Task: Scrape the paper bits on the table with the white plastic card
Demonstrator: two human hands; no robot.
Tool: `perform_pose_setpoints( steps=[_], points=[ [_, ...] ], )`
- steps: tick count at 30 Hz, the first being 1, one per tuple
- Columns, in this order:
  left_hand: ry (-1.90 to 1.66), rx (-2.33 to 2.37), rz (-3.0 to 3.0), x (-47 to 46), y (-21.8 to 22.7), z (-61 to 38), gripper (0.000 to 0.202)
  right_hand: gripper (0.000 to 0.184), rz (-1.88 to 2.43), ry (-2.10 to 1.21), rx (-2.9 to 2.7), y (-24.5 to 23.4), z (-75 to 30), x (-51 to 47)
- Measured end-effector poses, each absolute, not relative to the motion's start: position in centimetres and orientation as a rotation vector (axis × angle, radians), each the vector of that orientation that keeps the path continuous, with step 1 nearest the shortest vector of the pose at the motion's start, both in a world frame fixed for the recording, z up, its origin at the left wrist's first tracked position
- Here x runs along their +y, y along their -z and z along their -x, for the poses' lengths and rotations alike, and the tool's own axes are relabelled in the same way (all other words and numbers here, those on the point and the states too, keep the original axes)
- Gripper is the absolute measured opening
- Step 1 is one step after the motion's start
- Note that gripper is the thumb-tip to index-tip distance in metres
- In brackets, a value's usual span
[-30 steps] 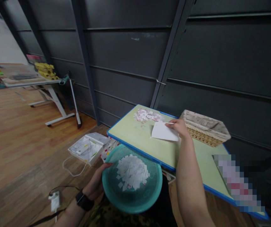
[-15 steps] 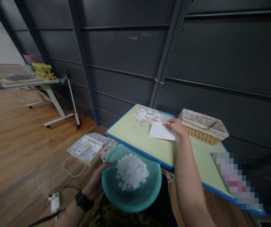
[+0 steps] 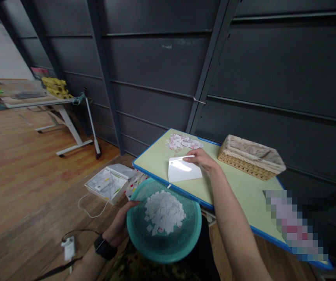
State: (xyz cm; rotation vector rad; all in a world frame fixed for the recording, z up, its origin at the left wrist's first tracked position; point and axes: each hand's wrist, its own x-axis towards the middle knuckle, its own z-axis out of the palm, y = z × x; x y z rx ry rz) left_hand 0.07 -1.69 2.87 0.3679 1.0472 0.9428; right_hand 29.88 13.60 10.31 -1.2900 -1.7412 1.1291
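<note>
My left hand [image 3: 120, 223] is closed on the rim of a teal mesh basket [image 3: 197, 228], held at the table's front edge. Inside lies a heap of small white paper pieces [image 3: 164, 212]. With thumb and fingers my right hand [image 3: 199, 158] grips a glossy white plastic scraper [image 3: 182, 170], a flat plate with a small hole near one corner. The scraper's lower edge is close to the front of the yellow-green table [image 3: 241, 199]. One small white piece [image 3: 169, 186] is at the table edge above the basket. Behind the scraper lies a pile of paper pieces [image 3: 182, 141], some pinkish.
A lined wicker basket [image 3: 250, 160] stands at the table's back right, and a blurred-out item [image 3: 297, 226] lies at its right end. On the floor to the left are an open white box [image 3: 106, 183] with a cable and a white device [image 3: 68, 248]. A dark panelled wall [image 3: 156, 66] rises behind.
My right hand has drawn the scraper left and toward the front edge, tilting it so it shines. A small white piece now shows at the edge. The teal basket stays nearly still.
</note>
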Motion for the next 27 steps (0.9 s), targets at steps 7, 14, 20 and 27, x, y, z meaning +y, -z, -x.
perform_pose_setpoints(
  steps=[7, 14, 20, 27],
  points=[
    [-0.958, 1.06, -0.38, -1.5, -2.7, -0.1, 0.014, 0.038, 1.422, -0.515, -1.296, -9.4, -31.7, 14.9],
    [-0.933, 1.059, -0.36, -1.7, -2.7, -0.1, 0.008, 0.042, 1.768, 0.154, -1.501, -8.7, -30.4, 15.2],
    [-0.936, 1.03, -0.341, -1.8, -3.1, -0.1, 0.007, 0.038, 1.856, 0.268, -1.65, -8.0, -28.5, 15.0],
    [-0.925, 1.007, -0.366, -1.7, -2.5, 0.0, 0.009, 0.036, 1.821, 0.268, -1.683, -7.7, -28.2, 15.0]
  ],
)
